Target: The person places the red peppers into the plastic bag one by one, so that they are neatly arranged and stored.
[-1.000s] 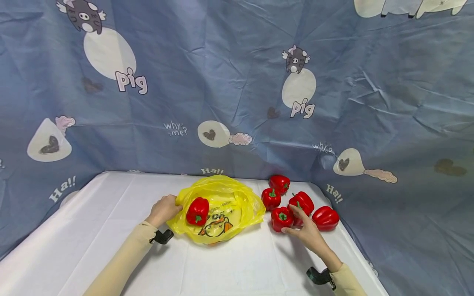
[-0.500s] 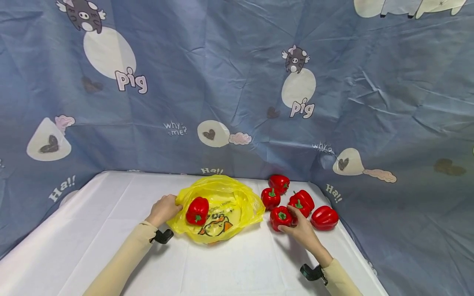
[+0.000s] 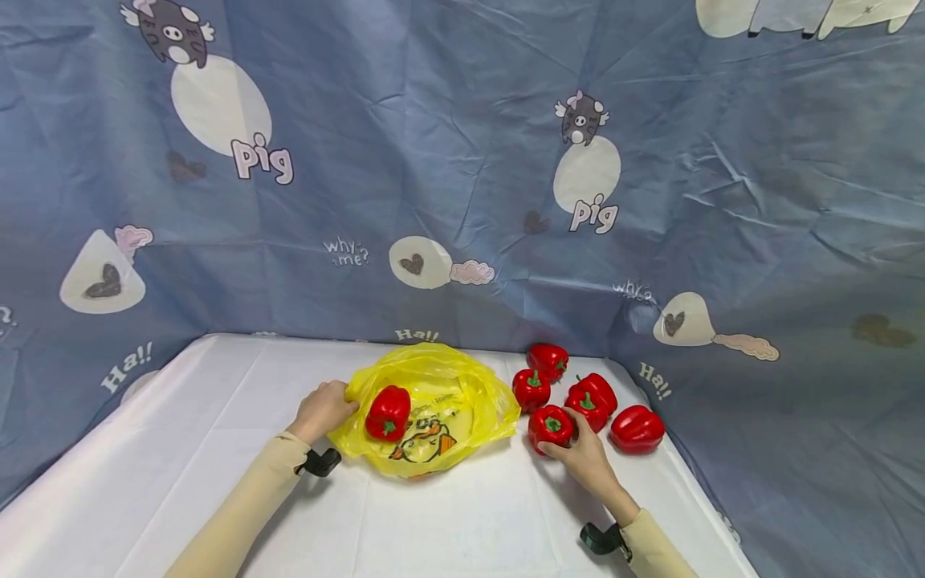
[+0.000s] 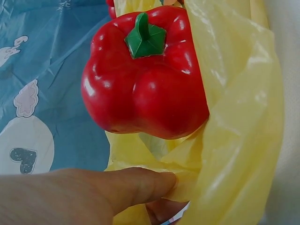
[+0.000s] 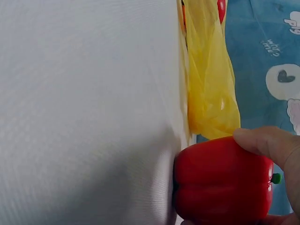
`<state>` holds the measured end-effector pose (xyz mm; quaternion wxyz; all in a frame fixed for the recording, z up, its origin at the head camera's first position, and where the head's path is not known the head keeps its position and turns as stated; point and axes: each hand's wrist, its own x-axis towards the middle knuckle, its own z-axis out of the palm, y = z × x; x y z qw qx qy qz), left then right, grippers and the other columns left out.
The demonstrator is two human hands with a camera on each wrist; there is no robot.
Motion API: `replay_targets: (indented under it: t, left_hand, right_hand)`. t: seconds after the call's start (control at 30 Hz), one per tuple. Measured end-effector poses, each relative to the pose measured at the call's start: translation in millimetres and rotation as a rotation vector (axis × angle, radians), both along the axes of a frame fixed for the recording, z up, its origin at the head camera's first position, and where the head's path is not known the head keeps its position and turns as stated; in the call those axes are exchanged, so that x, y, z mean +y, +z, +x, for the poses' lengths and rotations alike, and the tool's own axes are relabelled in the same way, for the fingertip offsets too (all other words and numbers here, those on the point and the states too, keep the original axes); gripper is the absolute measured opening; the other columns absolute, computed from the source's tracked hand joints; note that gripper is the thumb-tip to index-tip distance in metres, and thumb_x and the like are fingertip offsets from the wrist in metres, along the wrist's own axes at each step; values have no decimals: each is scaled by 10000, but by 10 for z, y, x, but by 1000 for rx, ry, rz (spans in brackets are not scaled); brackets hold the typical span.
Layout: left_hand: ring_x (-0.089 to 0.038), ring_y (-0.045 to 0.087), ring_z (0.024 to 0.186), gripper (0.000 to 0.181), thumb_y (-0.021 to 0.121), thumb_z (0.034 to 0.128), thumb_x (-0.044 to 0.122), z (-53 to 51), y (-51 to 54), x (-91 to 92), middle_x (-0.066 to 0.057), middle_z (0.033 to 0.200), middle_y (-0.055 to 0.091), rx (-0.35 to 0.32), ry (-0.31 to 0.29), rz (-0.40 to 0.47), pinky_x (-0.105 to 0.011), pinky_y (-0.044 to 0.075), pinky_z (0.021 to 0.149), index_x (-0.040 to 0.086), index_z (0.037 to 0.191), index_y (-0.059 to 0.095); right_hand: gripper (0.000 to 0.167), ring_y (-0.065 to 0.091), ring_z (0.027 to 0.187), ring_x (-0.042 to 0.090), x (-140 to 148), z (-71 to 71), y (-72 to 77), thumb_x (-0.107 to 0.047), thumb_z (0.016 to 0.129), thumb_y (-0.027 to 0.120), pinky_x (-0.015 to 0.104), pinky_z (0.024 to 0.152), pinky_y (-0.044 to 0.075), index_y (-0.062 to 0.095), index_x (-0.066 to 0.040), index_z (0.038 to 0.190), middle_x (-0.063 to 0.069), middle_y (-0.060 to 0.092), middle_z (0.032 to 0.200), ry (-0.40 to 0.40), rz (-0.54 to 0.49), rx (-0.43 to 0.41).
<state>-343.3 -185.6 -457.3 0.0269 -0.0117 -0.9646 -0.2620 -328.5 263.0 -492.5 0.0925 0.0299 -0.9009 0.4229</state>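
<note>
My left hand [image 3: 323, 411] pinches the left rim of a yellow plastic bag [image 3: 484, 401], its thumb on the plastic in the left wrist view. One red bell pepper [image 3: 388, 413] with a green stem lies inside the bag mouth, just beyond that thumb. On the right, my right hand [image 3: 588, 459] grips another red bell pepper [image 3: 547, 433], which stands stem up on the table. The right wrist view has the thumb on one side of this gripped pepper [image 5: 225, 180] and fingertips on the opposite side, partly hidden.
Several more red bell peppers lie close around the right hand: one behind [image 3: 531, 391], one at the back [image 3: 548, 361], two touching or nearly so [image 3: 591, 401], and one far right [image 3: 637, 429]. A white cloth [image 3: 433, 522] covers the table; a blue patterned curtain [image 3: 462, 193] hangs behind.
My right hand has shifted slightly left and closed in around the front pepper, its thumb now against it. The left hand and bag keep their place; the head view has shifted slightly.
</note>
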Motion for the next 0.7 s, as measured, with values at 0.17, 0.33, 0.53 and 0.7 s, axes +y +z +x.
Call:
replay_targets:
  t: [0.17, 0.33, 0.53, 0.7]
  left_hand:
    - [-176, 481, 574, 187, 613, 871, 176, -7, 6, -5, -47, 648, 500, 1, 0, 1, -288, 358, 513, -8, 860, 644]
    - [-174, 479, 571, 188, 612, 872, 180, -11, 17, -1, -45, 643, 493, 2, -2, 1, -287, 355, 509, -5, 853, 640]
    - [-175, 475, 566, 182, 611, 875, 171, -6, 35, 10, -47, 637, 482, 7, -6, -1, -284, 351, 506, -6, 839, 635]
    - [-177, 470, 564, 182, 607, 873, 173, 2, 31, 18, -44, 633, 463, 3, -4, -6, -283, 347, 506, -4, 834, 627]
  right_hand:
    - [807, 555, 1181, 352, -7, 51, 55, -326, 734, 817, 513, 953, 474, 433, -29, 1379, 210, 555, 1321, -19, 26, -20]
    - [793, 572, 1130, 334, -17, 118, 115, -330, 732, 811, 498, 911, 500, 449, -28, 1370, 211, 580, 1275, -18, 38, -23]
    - [785, 584, 1074, 295, -49, 190, 203, -332, 728, 817, 458, 882, 517, 463, -49, 1369, 184, 613, 1222, -24, 41, 21]
    - [790, 600, 1059, 286, -130, 262, 318, -305, 721, 831, 386, 821, 544, 467, -46, 1372, 178, 620, 1222, 6, -5, 49]
